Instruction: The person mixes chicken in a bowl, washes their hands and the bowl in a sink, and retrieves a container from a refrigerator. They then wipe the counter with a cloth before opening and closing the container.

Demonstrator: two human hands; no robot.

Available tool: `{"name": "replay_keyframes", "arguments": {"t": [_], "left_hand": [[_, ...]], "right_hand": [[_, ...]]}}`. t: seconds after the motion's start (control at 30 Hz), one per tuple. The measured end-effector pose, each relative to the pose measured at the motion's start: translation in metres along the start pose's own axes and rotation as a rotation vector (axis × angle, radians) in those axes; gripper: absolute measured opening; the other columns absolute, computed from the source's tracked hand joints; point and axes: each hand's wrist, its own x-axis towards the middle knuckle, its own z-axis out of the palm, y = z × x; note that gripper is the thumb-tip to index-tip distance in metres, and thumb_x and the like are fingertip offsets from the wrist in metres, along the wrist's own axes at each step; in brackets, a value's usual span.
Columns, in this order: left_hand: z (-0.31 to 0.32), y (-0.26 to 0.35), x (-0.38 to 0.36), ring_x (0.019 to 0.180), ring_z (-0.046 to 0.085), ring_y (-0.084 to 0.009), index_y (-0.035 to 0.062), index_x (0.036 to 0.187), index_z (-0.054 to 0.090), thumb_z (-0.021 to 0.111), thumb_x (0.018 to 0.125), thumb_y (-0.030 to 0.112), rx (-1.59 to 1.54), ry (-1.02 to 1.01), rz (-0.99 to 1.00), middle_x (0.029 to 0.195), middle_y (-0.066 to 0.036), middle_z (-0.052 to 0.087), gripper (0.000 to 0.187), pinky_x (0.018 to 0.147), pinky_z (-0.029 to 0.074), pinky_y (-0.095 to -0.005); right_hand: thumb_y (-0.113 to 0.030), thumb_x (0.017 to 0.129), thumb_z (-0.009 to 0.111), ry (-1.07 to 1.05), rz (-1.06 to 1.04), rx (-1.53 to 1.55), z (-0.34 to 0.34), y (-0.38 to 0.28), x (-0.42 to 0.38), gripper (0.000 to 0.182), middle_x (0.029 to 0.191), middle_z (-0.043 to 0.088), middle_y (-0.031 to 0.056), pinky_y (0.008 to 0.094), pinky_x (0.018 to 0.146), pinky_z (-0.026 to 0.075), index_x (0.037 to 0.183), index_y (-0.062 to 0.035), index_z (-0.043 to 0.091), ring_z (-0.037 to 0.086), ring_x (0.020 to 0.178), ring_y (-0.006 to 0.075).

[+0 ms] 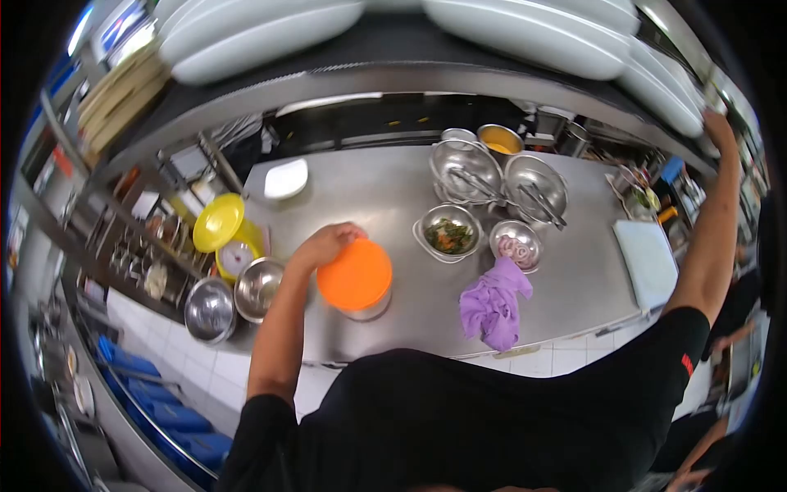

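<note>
My left hand (328,244) is at the far left rim of a container with an orange lid (356,275), its fingers curled over the edge. Below the lid, part of the container's clear side (366,311) shows. My right arm stretches up to the far right, where my right hand (719,134) is at the end of a row of white plates (660,90) on the overhead shelf. Its fingers are too small and blurred to make out. Between my arms lie a crumpled purple cloth (496,305), a bowl of sliced onions (516,246) and a bowl of chopped greens (449,235).
Steel bowls with tongs (467,170) stand at the back, beside a pot of orange liquid (501,139). A pale cutting board (646,261) lies right. A yellow scale (238,254) and steel bowls (211,310) sit left. The metal shelf edge (393,80) crosses overhead.
</note>
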Motion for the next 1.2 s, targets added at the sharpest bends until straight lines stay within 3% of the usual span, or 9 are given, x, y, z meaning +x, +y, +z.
{"name": "replay_keyframes", "arguments": {"t": [0.1, 0.17, 0.4, 0.5, 0.6, 0.73, 0.87, 1.07, 1.2], "left_hand": [[0.020, 0.011, 0.000, 0.122, 0.053, -0.0235, 0.0175, 0.119, 0.065, 0.055, 0.094, 0.026, 0.401, 0.146, 0.121, 0.125, -0.010, 0.061, 0.028, 0.103, 0.039, -0.0449], [0.039, 0.025, -0.006, 0.126, 0.050, -0.0285, 0.0185, 0.122, 0.063, 0.056, 0.094, 0.032, 0.580, 0.327, 0.194, 0.131, -0.012, 0.058, 0.032, 0.106, 0.036, -0.0509], [0.068, 0.032, -0.021, 0.135, 0.042, -0.0321, 0.0135, 0.130, 0.058, 0.056, 0.091, 0.049, 0.659, 0.476, 0.195, 0.136, -0.015, 0.054, 0.052, 0.110, 0.027, -0.0577], [0.070, 0.036, -0.023, 0.132, 0.045, -0.0318, 0.0128, 0.127, 0.061, 0.057, 0.091, 0.050, 0.629, 0.455, 0.187, 0.134, -0.015, 0.056, 0.052, 0.111, 0.026, -0.0566], [0.068, 0.038, -0.020, 0.130, 0.046, -0.0309, 0.0128, 0.125, 0.063, 0.057, 0.091, 0.051, 0.647, 0.436, 0.182, 0.134, -0.014, 0.056, 0.052, 0.111, 0.026, -0.0558], [0.065, 0.032, -0.017, 0.130, 0.047, -0.0296, 0.0132, 0.124, 0.064, 0.058, 0.090, 0.051, 0.648, 0.400, 0.198, 0.134, -0.012, 0.057, 0.051, 0.110, 0.027, -0.0551], [0.067, 0.033, -0.019, 0.128, 0.049, -0.0296, 0.0131, 0.122, 0.065, 0.058, 0.090, 0.051, 0.645, 0.409, 0.198, 0.132, -0.012, 0.058, 0.049, 0.109, 0.028, -0.0551], [0.068, 0.032, -0.019, 0.126, 0.050, -0.0294, 0.0130, 0.119, 0.066, 0.058, 0.090, 0.049, 0.655, 0.439, 0.226, 0.129, -0.012, 0.060, 0.047, 0.108, 0.030, -0.0552], [0.068, 0.032, -0.017, 0.126, 0.051, -0.0295, 0.0129, 0.119, 0.066, 0.059, 0.090, 0.048, 0.656, 0.438, 0.223, 0.129, -0.012, 0.060, 0.046, 0.108, 0.030, -0.0553]], "right_hand": [[-0.010, 0.080, 0.056, -0.041, 0.019, 0.124, 0.052, 0.039, -0.006, 0.013, 0.087, 0.066, 0.0223, 0.0451, 0.072, 0.050, 0.080, -0.0010, 0.066, 0.064, 0.083, 0.0378], [-0.014, 0.089, 0.054, -0.224, 0.647, 0.712, 0.014, 0.021, 0.005, 0.030, 0.111, 0.066, 0.0224, 0.0405, 0.093, 0.050, 0.107, 0.0076, 0.063, 0.063, 0.105, 0.0393], [-0.032, 0.095, 0.052, 0.746, 1.223, 0.438, -0.231, -0.225, -0.047, 0.034, 0.098, 0.072, 0.0105, 0.0384, 0.078, 0.052, 0.102, -0.0051, 0.071, 0.068, 0.089, 0.0307], [-0.027, 0.095, 0.055, 0.257, 1.031, 0.306, -0.182, -0.354, -0.169, 0.026, 0.081, 0.066, 0.0137, 0.0410, 0.070, 0.051, 0.087, -0.0051, 0.066, 0.064, 0.078, 0.0338], [-0.031, 0.085, 0.072, -0.681, 1.086, 1.363, -0.252, -0.557, -0.153, 0.048, 0.109, 0.065, 0.0162, 0.0428, 0.077, 0.051, 0.123, -0.0057, 0.057, 0.064, 0.089, 0.0343], [-0.026, 0.081, 0.071, -0.457, 0.796, 1.331, -0.302, -0.666, -0.119, 0.037, 0.103, 0.066, 0.0144, 0.0443, 0.079, 0.050, 0.115, -0.0104, 0.066, 0.064, 0.091, 0.0339], [-0.027, 0.086, 0.067, -0.377, 0.918, 1.280, -0.291, -0.677, -0.107, 0.020, 0.085, 0.066, 0.0146, 0.0456, 0.070, 0.050, 0.092, -0.0087, 0.071, 0.063, 0.075, 0.0364], [-0.035, 0.089, 0.066, -0.624, 1.219, 1.473, -0.299, -0.646, -0.088, 0.032, 0.078, 0.064, 0.0212, 0.0453, 0.066, 0.048, 0.085, -0.0039, 0.069, 0.061, 0.073, 0.0408], [-0.034, 0.088, 0.067, -0.484, 1.095, 1.529, -0.302, -0.646, -0.092, 0.031, 0.087, 0.067, 0.0217, 0.0444, 0.070, 0.050, 0.099, -0.0050, 0.067, 0.064, 0.080, 0.0414]]}}
